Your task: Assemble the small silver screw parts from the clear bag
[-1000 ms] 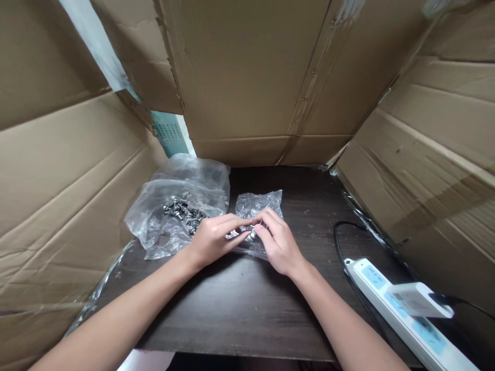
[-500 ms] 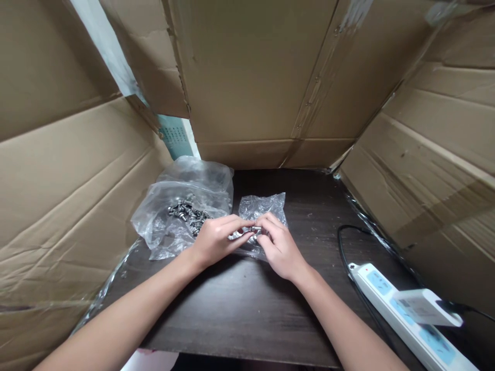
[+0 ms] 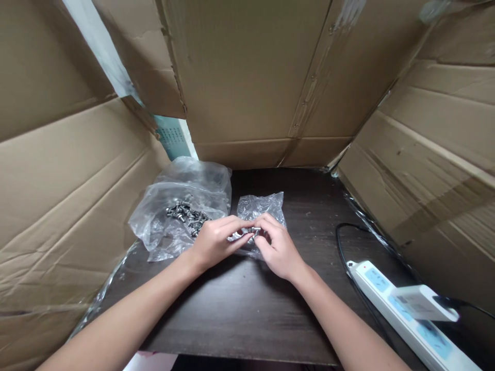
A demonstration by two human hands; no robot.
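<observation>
Between the fingertips of both hands lies a small shiny metal bolt [image 3: 255,229], roughly sideways. My left hand [image 3: 219,238] pinches its left end between thumb and index finger. At its right end are the curled fingers and thumb of my right hand [image 3: 277,246], which partly hide it. Under and behind the fingers is a small clear plastic bag [image 3: 263,204]; metal shows there, but I cannot make out the pieces. To the left, a heap of metal bolts [image 3: 185,212] lies in a larger clear plastic bag [image 3: 149,224], close to my left hand.
Cardboard walls [image 3: 247,77] enclose the dark wooden table [image 3: 247,309] at the back and both sides. On the right sits a white power strip [image 3: 402,309] with a white adapter [image 3: 423,303] plugged in. A black cable [image 3: 339,247] loops beside it.
My right thumb has shifted slightly at the bolt, whose shank shows a little more. Both hands keep their place over the small bag. The whole view has moved slightly.
</observation>
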